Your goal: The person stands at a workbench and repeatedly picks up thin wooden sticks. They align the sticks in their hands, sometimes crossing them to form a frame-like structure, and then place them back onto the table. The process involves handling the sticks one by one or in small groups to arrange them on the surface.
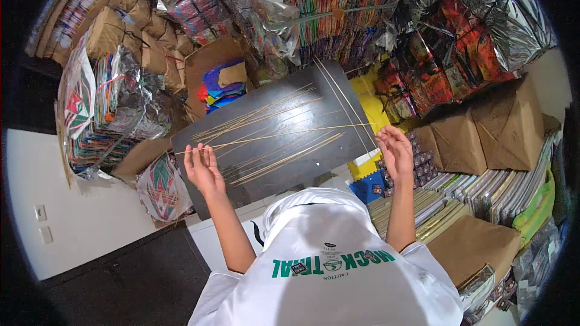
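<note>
Left hand (203,169): fingers loosely curled, holding a thin stick (272,136) near one end
Right hand (396,152): half open at the stick's other end; cannot tell if gripping
Stick: across the dark table (257,186), among loose sticks (290,158)

Forearms (233,232) reaching forward, the person's hands, left hand (204,170) and right hand (396,152), sit well apart with fingers bent.
</note>
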Demonstrator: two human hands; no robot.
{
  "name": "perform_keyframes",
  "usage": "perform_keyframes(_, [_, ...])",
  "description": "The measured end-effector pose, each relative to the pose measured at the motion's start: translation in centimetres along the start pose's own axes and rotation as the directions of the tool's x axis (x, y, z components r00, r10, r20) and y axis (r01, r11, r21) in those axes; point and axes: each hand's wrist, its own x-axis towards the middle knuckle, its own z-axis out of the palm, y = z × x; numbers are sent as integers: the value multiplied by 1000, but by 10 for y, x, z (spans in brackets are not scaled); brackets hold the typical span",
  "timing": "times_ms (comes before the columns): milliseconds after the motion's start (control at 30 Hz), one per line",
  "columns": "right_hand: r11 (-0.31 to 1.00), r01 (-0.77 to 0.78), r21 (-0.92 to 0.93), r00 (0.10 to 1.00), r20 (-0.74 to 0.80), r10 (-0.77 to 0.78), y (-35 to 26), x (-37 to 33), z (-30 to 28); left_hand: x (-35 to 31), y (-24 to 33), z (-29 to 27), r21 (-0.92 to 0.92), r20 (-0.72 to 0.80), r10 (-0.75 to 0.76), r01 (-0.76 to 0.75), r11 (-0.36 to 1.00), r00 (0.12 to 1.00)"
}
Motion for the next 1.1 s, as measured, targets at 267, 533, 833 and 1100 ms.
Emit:
perform_keyframes(267, [850, -267, -454, 964, -115, 241, -14, -4, -4, -2, -5, 0, 3, -4, -13, 13, 1000, 1000])
perform_keyframes(533, [349, -118, -930, 991, -134, -24, 12, 16, -49, 0, -5, -9, -7, -18, -3, 3, 1000, 1000])
perform_keyframes(833, [-137, -59, -989, 998, -53, -44, 59, 51, -69, -4, -5, -4, -16, -10, -10, 10, 1000, 1000])
perform_keyframes(1100, [-185, -87, -979, 996, -86, -16, 63, 52, -60, -2, -5, -9, 18, -40, 0, 1, 1000, 999])
